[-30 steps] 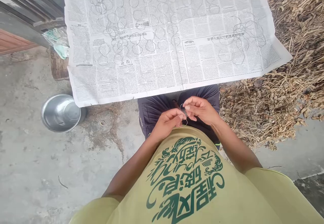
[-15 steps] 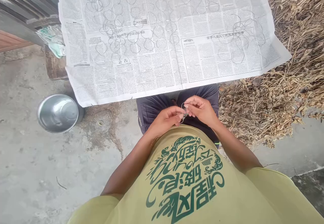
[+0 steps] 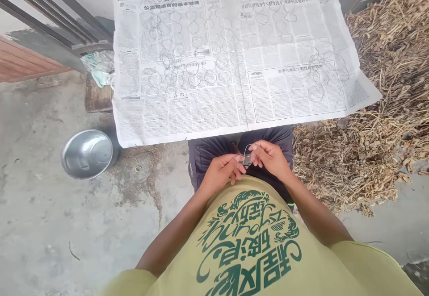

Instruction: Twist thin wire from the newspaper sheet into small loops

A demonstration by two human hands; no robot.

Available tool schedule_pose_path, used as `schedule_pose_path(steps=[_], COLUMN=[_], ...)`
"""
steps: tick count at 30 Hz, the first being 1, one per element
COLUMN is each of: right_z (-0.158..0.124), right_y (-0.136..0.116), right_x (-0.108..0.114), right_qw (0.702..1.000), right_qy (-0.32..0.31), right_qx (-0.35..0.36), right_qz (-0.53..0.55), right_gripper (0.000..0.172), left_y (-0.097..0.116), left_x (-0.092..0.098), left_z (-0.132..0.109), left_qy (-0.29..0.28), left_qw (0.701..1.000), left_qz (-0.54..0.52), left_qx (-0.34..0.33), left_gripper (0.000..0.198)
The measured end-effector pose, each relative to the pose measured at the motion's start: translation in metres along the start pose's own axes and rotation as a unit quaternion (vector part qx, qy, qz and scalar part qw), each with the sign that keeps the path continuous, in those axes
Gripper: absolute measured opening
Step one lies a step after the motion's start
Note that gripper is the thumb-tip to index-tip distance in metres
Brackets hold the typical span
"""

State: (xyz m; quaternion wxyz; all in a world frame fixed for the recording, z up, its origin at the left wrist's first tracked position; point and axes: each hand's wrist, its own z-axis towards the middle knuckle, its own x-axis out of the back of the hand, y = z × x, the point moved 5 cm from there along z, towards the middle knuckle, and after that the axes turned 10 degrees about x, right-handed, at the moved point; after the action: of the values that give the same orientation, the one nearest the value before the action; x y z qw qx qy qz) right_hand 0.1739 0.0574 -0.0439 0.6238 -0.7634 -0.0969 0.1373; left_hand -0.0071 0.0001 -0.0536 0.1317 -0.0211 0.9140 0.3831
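Note:
My left hand and my right hand are close together over my lap, just below the newspaper's near edge. A thin, pale, bent wire arches across the small gap between them. My left thumb and index finger pinch one part of it, while the right fingertips are closed on the other. On the spread newspaper lie many thin wire loops, several in figure-eight shapes, with tangled groups at the left and right. The wire's exact ends are too fine to make out.
A shiny metal pot stands on the concrete floor at the left. Beyond it are a wooden stool with a plastic bag on it and a barred wooden chair. Dry plant stalks are heaped along the right.
My hands have moved slightly apart, and more of the wire shows between them. The left fingers have spread a little. The view has shifted, showing more of the newspaper's far side.

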Motion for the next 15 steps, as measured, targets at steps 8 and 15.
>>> schedule_pose_path(steps=[8, 15], right_z=[-0.001, -0.001], right_y=[-0.015, -0.029], right_x=[0.008, -0.006], right_qw=[0.999, 0.996], right_qy=[-0.016, -0.042], right_qx=[0.008, 0.024], right_qz=[-0.051, -0.074], right_gripper=[0.052, 0.048], left_y=[0.015, 0.036], left_x=[0.004, 0.014], left_z=[-0.013, -0.036], left_qy=[0.063, 0.121], left_qw=[0.989, 0.962], left_qz=[0.094, 0.166], left_qx=[-0.094, -0.179], left_gripper=[0.042, 0.036])
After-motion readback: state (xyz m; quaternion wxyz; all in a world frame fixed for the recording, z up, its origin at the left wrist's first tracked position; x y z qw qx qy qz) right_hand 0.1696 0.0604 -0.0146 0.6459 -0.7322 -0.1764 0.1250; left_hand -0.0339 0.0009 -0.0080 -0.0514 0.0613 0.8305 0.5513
